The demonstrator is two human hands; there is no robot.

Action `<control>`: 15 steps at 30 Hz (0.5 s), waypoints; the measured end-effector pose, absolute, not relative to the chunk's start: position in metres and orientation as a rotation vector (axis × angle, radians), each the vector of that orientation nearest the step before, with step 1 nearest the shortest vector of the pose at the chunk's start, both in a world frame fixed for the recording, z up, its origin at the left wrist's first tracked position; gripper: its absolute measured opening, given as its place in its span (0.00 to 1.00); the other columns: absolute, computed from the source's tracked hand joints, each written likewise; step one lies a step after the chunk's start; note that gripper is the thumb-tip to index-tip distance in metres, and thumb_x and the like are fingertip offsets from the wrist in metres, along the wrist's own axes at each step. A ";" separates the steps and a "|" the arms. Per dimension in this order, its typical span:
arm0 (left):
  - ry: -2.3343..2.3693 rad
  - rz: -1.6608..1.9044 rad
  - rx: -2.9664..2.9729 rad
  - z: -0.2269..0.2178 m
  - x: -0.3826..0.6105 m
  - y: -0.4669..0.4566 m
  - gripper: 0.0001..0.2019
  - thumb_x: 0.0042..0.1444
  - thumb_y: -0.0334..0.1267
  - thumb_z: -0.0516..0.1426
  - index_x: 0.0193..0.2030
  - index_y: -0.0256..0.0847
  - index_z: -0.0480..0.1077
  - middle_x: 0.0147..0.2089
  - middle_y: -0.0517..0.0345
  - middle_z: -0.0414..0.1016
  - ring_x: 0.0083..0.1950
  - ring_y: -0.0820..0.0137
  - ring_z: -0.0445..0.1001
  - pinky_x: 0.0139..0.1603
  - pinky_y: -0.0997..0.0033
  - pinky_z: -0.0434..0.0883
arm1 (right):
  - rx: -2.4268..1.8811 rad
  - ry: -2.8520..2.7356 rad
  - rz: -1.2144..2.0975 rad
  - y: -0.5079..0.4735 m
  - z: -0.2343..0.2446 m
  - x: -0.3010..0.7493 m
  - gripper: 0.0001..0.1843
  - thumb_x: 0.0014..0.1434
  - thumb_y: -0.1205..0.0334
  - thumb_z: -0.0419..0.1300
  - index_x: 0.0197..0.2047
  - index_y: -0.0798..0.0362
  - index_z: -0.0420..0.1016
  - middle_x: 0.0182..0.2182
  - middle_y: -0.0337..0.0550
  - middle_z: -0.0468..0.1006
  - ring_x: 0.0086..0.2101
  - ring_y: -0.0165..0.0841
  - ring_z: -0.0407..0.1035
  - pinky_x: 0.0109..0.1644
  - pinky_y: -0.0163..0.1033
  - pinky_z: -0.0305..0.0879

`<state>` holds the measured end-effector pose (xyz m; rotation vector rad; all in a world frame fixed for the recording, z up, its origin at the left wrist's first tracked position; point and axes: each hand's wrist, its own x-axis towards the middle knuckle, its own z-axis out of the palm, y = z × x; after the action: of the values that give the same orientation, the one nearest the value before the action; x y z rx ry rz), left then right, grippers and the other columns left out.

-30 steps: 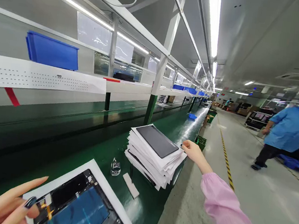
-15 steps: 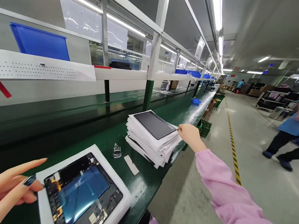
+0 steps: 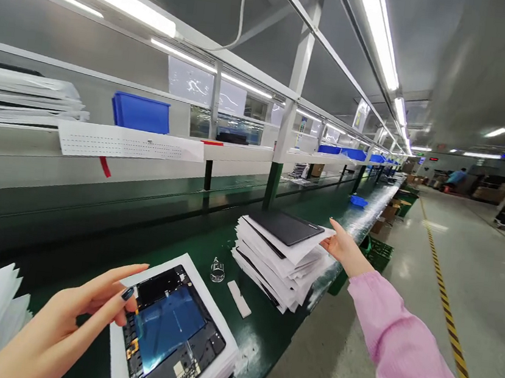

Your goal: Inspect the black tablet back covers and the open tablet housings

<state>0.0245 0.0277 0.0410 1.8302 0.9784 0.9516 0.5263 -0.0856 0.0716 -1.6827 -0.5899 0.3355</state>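
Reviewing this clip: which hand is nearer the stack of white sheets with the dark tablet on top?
The right hand is nearer, its fingertips right at the edge of the stack. The left hand is farther away, over the opened tablet in its white tray.

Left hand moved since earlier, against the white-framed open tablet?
Yes: the left hand is farther over the white-framed open tablet, toward its far corner.

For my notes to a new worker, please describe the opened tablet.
Along the green workbench, find the stack of white-wrapped panels. Beside it, under the left hand, lies the opened tablet in a white tray, the only one showing a blue inner panel and bare circuit boards.
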 end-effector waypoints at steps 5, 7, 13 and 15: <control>0.906 0.803 2.005 0.048 0.032 0.026 0.33 0.54 0.65 0.56 0.58 0.44 0.75 0.30 0.53 0.79 0.35 0.58 0.78 0.38 0.68 0.73 | -1.495 -0.601 0.441 -0.076 0.083 0.504 0.09 0.70 0.58 0.60 0.47 0.56 0.73 0.35 0.39 0.76 0.27 0.29 0.70 0.31 0.35 0.72; 0.832 0.745 2.014 0.047 0.040 0.027 0.29 0.59 0.61 0.54 0.59 0.45 0.73 0.34 0.53 0.80 0.35 0.61 0.77 0.40 0.69 0.73 | -1.404 -0.645 0.452 -0.072 0.091 0.487 0.09 0.67 0.61 0.62 0.48 0.54 0.74 0.31 0.37 0.75 0.24 0.29 0.69 0.28 0.34 0.69; 0.553 0.543 1.794 0.034 0.083 0.032 0.29 0.66 0.59 0.48 0.53 0.37 0.77 0.37 0.48 0.80 0.34 0.64 0.76 0.36 0.69 0.71 | -1.186 -0.796 0.514 -0.062 0.118 0.414 0.22 0.50 0.62 0.68 0.49 0.52 0.76 0.28 0.38 0.78 0.25 0.32 0.71 0.26 0.33 0.66; 0.416 0.427 1.730 0.030 0.098 0.034 0.31 0.66 0.61 0.45 0.52 0.38 0.79 0.38 0.46 0.81 0.35 0.63 0.77 0.35 0.69 0.70 | -1.128 -0.832 0.537 -0.060 0.124 0.387 0.22 0.48 0.60 0.68 0.48 0.52 0.77 0.31 0.39 0.80 0.27 0.34 0.73 0.28 0.34 0.68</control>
<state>0.0983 0.0340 0.0296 1.7305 0.4159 0.4273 0.3872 -0.0600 0.1241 -1.1282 -0.8321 0.5371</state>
